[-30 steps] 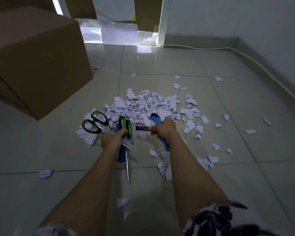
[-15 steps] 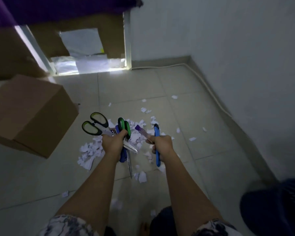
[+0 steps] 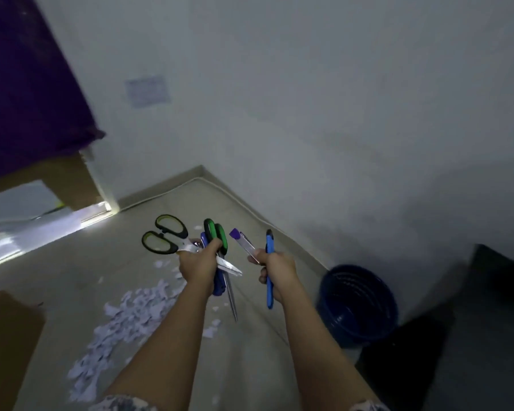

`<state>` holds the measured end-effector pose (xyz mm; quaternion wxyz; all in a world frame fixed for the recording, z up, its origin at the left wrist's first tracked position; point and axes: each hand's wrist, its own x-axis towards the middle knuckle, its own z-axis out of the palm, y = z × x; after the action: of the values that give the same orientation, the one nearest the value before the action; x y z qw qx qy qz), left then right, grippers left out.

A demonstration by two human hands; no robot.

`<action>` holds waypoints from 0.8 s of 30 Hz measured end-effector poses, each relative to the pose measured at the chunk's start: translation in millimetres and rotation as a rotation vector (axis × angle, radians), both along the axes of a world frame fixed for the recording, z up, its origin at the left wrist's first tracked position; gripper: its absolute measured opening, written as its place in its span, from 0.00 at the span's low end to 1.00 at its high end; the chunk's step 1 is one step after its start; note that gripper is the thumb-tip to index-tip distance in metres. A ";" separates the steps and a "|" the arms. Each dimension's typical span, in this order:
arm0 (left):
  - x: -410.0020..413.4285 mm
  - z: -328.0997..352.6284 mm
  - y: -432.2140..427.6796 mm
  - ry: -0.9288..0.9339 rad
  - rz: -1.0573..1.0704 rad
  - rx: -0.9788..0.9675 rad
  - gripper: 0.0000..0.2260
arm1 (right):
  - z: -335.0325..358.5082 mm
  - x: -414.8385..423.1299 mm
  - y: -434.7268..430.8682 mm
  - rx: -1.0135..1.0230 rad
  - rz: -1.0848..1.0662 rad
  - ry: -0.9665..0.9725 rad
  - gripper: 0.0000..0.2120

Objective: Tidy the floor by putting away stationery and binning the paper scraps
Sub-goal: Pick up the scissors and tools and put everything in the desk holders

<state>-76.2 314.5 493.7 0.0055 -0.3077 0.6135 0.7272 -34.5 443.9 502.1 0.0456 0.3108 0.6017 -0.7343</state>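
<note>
Head view: left hand (image 3: 201, 264) closed round two pairs of scissors (image 3: 172, 241) plus a blue tool, blades pointing down. Right hand (image 3: 279, 272) grips a blue cutter (image 3: 269, 271) and purple-capped cutter (image 3: 244, 243), long axes roughly upright. Paper scraps (image 3: 125, 321) lie on floor (image 3: 80, 268) below-left; blue bin (image 3: 357, 305) nearest right hand, by the wall.

A purple curtain (image 3: 27, 93) hangs at upper left, its lower edge above a brown panel (image 3: 66, 179). A blurred paper notice (image 3: 147, 91) is fixed to the grey wall (image 3: 339, 114). A pale cable (image 3: 235, 203) runs along the base of the wall at the floor corner. A cardboard box (image 3: 6, 336) stands on the tiled floor (image 3: 101, 262) at lower left. A dark object (image 3: 472, 336) occupies the lower right; detail cannot be made out.
</note>
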 end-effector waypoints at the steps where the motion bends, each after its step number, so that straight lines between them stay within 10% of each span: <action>1: 10.5 6.2 18.4 0.000 -0.044 0.009 0.23 | 7.0 16.9 15.0 -0.016 -0.045 0.013 0.03; 15: 137.7 60.6 290.3 0.128 -0.512 0.113 0.17 | 55.2 201.4 252.1 -0.319 -0.514 0.325 0.05; 24: 174.6 64.1 442.3 0.133 -0.599 0.091 0.16 | 77.7 227.9 429.9 0.082 -0.737 0.313 0.04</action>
<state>98.4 756.8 557.8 0.1930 -0.0643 0.6429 0.7385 193.5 873.8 579.7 -0.3256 0.3918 0.4785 -0.7152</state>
